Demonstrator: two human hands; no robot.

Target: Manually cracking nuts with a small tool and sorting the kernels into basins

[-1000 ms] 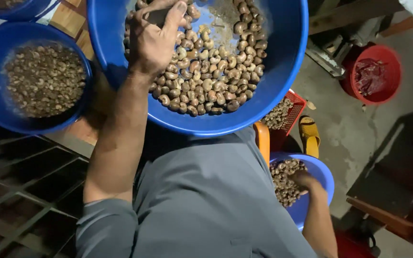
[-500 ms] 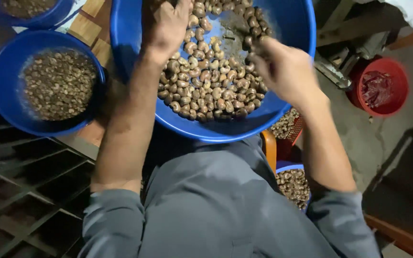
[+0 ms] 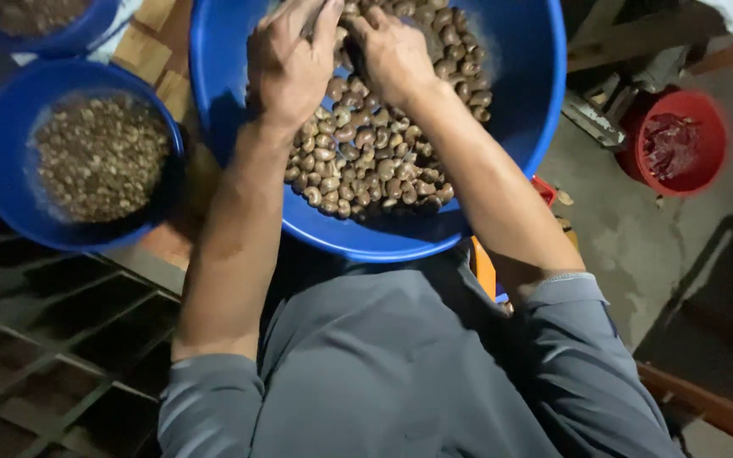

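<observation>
Cashew nuts (image 3: 366,161) filled the big blue basin (image 3: 519,102). At its far side I had both hands together, left hand (image 3: 286,64) and right hand (image 3: 392,55), fingers curled, seemingly picking nuts; next called for a firm pinch.

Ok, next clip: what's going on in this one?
A person in a grey shirt has both hands in a large round blue plastic basin of brown raw cashew nuts. The left hand and right hand meet at the far side of the heap, fingers curled onto nuts; what either grip holds is hidden. To the left sits a smaller blue plastic bowl of smaller brownish pieces. A red plastic bucket stands on the concrete floor at the right.
</observation>
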